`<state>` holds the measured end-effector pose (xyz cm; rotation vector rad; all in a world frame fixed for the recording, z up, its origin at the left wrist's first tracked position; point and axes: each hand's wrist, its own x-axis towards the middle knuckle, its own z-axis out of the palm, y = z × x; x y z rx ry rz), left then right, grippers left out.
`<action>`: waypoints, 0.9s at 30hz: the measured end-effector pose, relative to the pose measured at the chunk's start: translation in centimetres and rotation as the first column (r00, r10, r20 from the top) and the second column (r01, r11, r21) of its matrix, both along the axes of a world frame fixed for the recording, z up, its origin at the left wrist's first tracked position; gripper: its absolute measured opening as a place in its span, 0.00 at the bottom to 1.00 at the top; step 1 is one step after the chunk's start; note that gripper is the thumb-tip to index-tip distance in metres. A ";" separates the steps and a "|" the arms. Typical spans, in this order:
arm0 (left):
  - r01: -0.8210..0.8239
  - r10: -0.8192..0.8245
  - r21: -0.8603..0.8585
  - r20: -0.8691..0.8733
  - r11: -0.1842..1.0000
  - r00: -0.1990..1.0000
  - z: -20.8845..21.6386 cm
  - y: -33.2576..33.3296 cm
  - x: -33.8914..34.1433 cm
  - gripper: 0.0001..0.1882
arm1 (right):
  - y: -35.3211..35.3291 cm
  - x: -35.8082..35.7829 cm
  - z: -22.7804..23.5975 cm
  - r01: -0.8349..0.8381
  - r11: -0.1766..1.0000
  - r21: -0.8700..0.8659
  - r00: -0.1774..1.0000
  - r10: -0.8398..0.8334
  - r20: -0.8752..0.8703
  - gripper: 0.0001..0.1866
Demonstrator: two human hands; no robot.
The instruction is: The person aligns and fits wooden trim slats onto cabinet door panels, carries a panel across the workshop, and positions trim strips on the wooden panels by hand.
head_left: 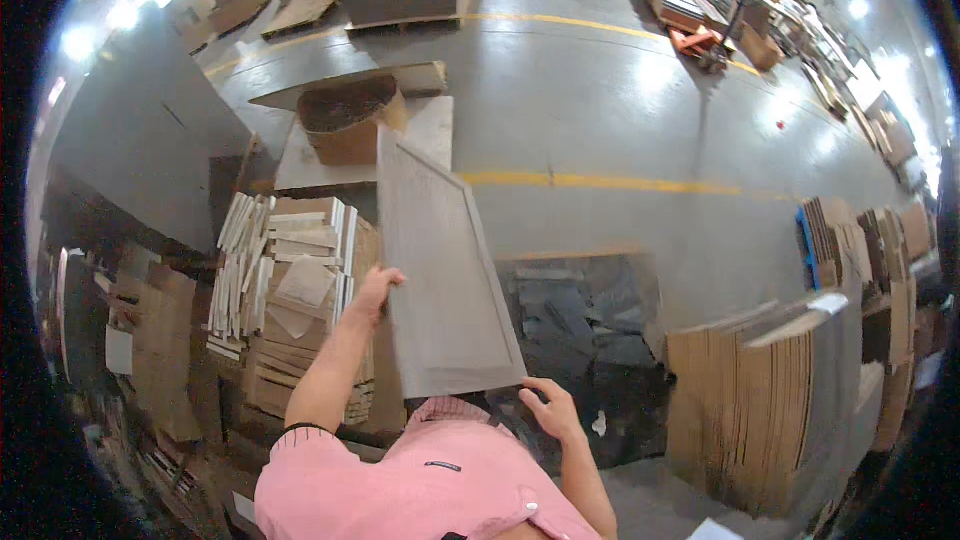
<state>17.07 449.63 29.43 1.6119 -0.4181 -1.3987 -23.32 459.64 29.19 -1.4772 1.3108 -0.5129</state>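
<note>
A grey cabinet door (440,260) with a raised frame stands tilted in front of my body, its lower edge close to my waist. My left hand (378,292) is closed on the door's left edge, with most of its fingers hidden behind it. At the lower right corner is my right hand (550,406), thumb and fingers apart. Its fingertips are at the corner, and whether they press on it is hard to tell. Left of the door lies a stack of cardboard and white-edged strips (300,280).
An open cardboard box (350,125) stands on a pale board beyond the stack. Dark sheets (585,325) lie on the floor to the right. Upright cardboard sheets (740,410) lean at the near right. An orange pallet jack (705,45) is far right.
</note>
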 end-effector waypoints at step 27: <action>0.491 -0.496 0.118 0.381 0.863 0.780 -1.3 -68.6 11.1 0.38 | -80.2 10.8 -1.8 0.651 0.746 0.141 0.698 -0.661 0.277 0.23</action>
